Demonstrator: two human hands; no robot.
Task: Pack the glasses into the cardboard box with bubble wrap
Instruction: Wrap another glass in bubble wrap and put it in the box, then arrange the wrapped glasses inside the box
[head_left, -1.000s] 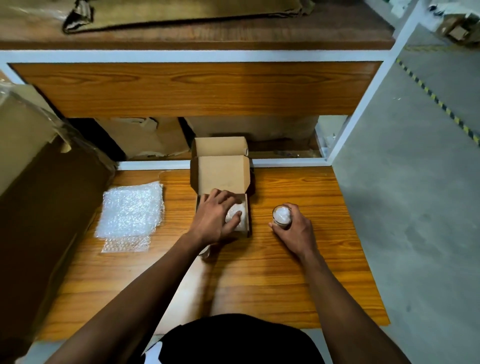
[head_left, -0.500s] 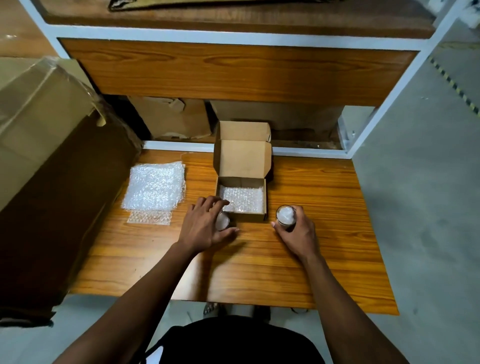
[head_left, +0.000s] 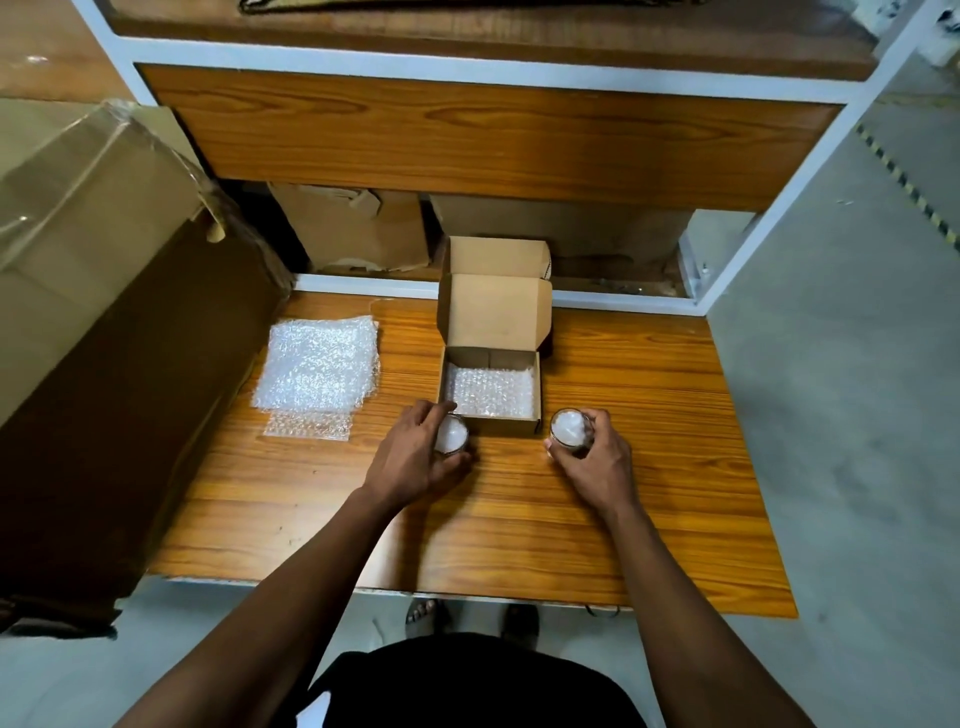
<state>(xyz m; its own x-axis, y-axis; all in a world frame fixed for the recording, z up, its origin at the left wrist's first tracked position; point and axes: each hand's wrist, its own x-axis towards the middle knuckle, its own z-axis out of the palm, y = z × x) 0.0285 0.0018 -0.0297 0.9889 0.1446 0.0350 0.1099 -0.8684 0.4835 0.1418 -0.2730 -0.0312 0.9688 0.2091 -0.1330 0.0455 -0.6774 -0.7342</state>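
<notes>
- The left hand (head_left: 415, 457) gripped a small round glass (head_left: 451, 434), its fingers curled round the rim; the glass stood on the grained wooden table (head_left: 649, 499).
- The right hand (head_left: 597, 462) gripped a second round glass (head_left: 569, 427) the same way.
- Between and just beyond both grips sat the open cardboard box (head_left: 493, 332), lined with bubble wrap (head_left: 491, 389), lid upright.
- Beyond and left of the left grip lay flat, dimpled bubble-wrap sheets (head_left: 317, 369).

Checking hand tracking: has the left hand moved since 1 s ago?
Yes. The left hand was over the cardboard box interior; now it is outside its front left corner, toward the person, gripping a glass on the table.
</notes>
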